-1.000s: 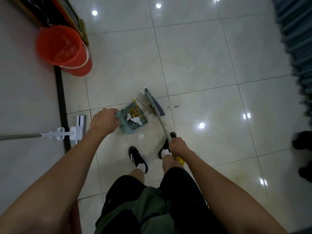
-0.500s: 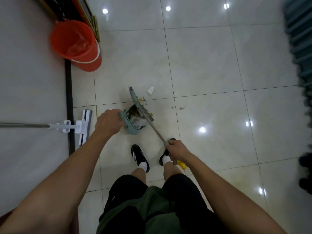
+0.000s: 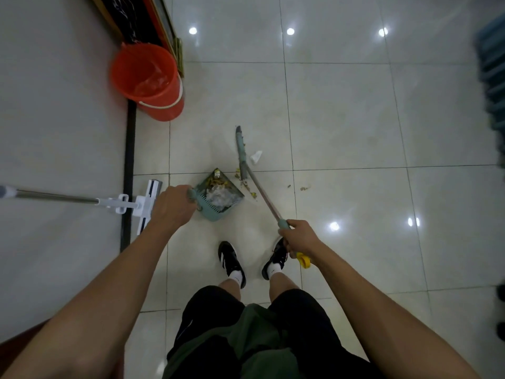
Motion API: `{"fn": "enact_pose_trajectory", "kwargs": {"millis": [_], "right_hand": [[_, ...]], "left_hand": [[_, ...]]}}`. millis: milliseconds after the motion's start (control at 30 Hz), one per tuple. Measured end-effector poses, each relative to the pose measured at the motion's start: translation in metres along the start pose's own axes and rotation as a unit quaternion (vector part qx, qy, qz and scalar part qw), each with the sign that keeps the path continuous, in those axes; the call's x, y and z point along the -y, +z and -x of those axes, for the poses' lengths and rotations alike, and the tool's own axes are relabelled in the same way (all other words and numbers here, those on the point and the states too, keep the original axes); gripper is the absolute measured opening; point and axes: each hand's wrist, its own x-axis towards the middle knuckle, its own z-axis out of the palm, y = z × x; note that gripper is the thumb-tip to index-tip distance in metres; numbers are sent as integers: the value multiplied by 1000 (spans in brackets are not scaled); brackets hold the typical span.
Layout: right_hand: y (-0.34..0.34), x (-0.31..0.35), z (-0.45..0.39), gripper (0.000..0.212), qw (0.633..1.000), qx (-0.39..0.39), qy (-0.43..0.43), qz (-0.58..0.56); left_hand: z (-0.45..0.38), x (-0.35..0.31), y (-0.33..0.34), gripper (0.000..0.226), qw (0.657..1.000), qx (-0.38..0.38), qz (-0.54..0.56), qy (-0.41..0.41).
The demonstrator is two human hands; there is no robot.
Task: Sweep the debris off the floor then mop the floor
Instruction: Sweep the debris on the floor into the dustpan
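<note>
The debris (image 3: 247, 184) lies in a thin scatter on the floor (image 3: 341, 132), between the mouth of the dustpan (image 3: 218, 196) and the broom (image 3: 241, 151) head; a white scrap of paper (image 3: 256, 156) sits just right of the head, and a few crumbs (image 3: 303, 188) lie farther right. The broom head's long axis runs away from the person, so the loose bits lie to its near left, toward the pan. The right hand (image 3: 299, 237) grips the broom handle; the left hand (image 3: 175, 205) grips the dustpan handle and is nearer the pile. The pan already holds yellow scraps and clear plastic. Judging from this, sweeping is unfinished. A mop (image 3: 142, 205) lies to the left, an orange bucket (image 3: 149, 77) beyond.
</note>
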Motion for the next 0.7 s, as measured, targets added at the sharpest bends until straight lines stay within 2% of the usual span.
{"fn": "enact_pose_trajectory", "kwargs": {"millis": [133,367,533,700], "right_hand": [[4,15,-15,34,994,21,27,-102],[23,43,-38,29,985,42,36,-164],[32,48,-51,28,985,56,59,-151],[37,35,-59,28,995,29,76,-52]], "left_hand": [[2,16,1,13,1000,-4,9,-24],[15,37,16,14,995,13,28,-91],[28,49,31,7,994,13,56,-94],[26,46,32,6,996,18,38,-80]]}}
